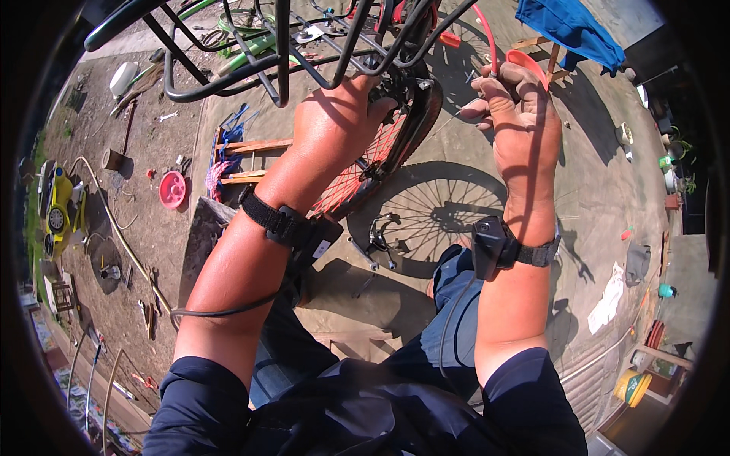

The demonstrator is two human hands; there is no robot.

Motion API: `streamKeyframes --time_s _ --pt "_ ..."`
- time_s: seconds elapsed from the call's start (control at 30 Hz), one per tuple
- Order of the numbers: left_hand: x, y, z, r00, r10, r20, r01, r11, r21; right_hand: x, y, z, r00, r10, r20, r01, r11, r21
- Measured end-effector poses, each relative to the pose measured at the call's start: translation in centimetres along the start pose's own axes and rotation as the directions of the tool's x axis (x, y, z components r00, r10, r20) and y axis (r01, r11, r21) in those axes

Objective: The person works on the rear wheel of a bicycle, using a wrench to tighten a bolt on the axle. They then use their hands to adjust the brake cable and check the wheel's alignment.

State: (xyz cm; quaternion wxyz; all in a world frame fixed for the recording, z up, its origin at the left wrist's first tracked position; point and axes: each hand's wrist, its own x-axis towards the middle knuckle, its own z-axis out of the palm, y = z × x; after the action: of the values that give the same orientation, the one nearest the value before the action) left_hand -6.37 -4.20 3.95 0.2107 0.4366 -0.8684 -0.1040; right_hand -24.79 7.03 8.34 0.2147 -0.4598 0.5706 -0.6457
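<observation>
Slim red cable (490, 38) at one o'clock was pinched by the right hand (523, 121); whether the left hand (334, 118) gripped was unclear.

Harsh sunlight, crisp dark shadows (395, 311), warped edges

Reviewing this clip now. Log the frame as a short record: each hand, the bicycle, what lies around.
Left hand: at the bicycle parts near the red-spoked wheel; fingers partly hidden, grip unclear
Right hand: fingers closed on a red cable
Bicycle: black rack at top
Ground left: pink basin, yellow toy car
Ground right: white cloth
</observation>
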Motion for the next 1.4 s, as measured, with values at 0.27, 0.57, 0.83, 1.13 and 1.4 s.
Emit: streamKeyframes --time_s 0.27,0.57,0.83,1.13,1.4 --pt "0.2 0.0 -0.6 0.989 -0.103 0.105 0.116 0.985 -0.125 0.2 0.5 0.5 0.987 -0.155 -0.039 0.155 0.988 0.013" --pt "0.1 0.2 -0.4 0.995 -0.06 0.081 0.067 0.994 -0.087 0.6 0.8 2.4 0.977 -0.206 -0.055 0.206 0.978 0.004" --pt "-0.2 0.3 -0.4 0.995 -0.063 0.082 0.073 0.991 -0.113 0.9 1.7 3.6 0.972 -0.218 -0.084 0.226 0.97 0.092" --pt "0.0 0.2 -0.6 0.988 -0.07 0.137 0.088 0.987 -0.137 1.1 1.4 3.7 0.973 -0.208 -0.104 0.219 0.971 0.098" --pt "-0.3 0.2 -0.5 0.993 -0.071 0.096 0.084 0.986 -0.142 1.2 2.0 4.1 0.973 -0.205 -0.11 0.215 0.973 0.081"
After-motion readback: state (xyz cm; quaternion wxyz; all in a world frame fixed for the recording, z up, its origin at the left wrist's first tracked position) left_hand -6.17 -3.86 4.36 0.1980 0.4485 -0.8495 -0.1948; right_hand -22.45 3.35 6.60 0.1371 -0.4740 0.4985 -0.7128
